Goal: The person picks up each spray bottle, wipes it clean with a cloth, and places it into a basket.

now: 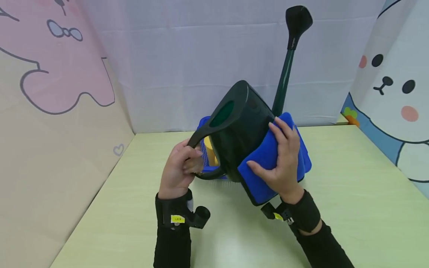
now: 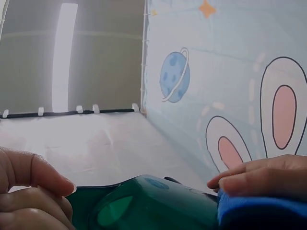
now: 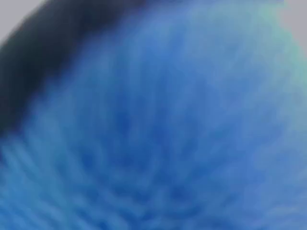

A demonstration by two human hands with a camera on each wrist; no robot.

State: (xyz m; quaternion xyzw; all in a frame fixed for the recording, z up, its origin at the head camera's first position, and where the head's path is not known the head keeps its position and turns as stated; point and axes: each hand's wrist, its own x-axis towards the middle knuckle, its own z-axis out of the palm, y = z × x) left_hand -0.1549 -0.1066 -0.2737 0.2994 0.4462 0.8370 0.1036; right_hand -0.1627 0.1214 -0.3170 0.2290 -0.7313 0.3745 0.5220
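A dark green watering can [image 1: 244, 126] is held up tilted over the table, its long spout rising to a black rose head [image 1: 298, 22] at upper right. My left hand [image 1: 182, 163] grips its curved handle [image 1: 204, 132] with curled fingers. On the can's right side, my right hand [image 1: 283, 160] presses a blue cloth [image 1: 263, 186] with a dark edge, fingers extended and thumb spread. The left wrist view shows the can's green body [image 2: 158, 206] between both hands. Blurred blue cloth [image 3: 168, 120] fills the right wrist view.
Behind the can, a blue basket [image 1: 203, 121] holding yellow items [image 1: 210, 150] stands on the pale table [image 1: 110, 216], mostly hidden. A white curtain [image 1: 187, 67] hangs at the back. Cartoon-printed panels [image 1: 67, 111] flank the table.
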